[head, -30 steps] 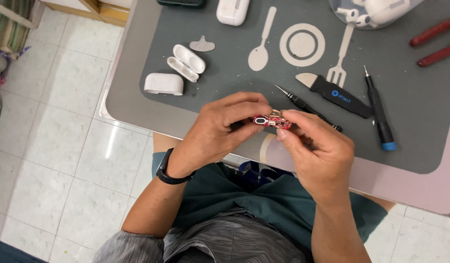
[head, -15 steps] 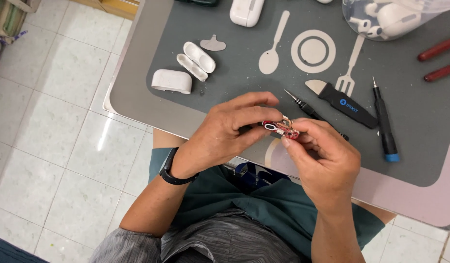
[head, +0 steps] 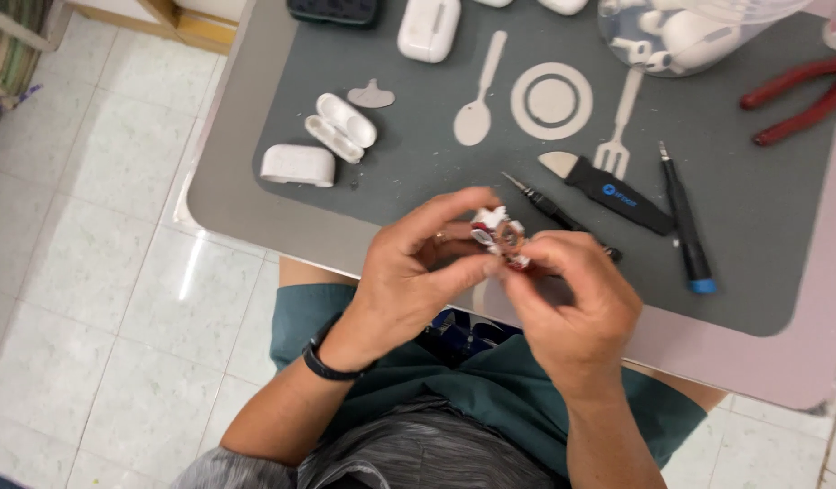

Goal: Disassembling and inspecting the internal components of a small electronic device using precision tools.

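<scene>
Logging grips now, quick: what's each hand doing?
Left hand: closed, pinching the small red-and-white part.
Right hand: closed on the same part.

Both hands meet at chest height, fingertips pinched together: left hand point(head: 418, 267) curled from the left, right hand point(head: 572, 299) opposite, forearms angled inward.

a small blue label point(head: 614, 190) sits on the black handle of the pry tool point(head: 608, 192) lying on the grey mat point(head: 418, 163); no packages, signs or screens show.
</scene>
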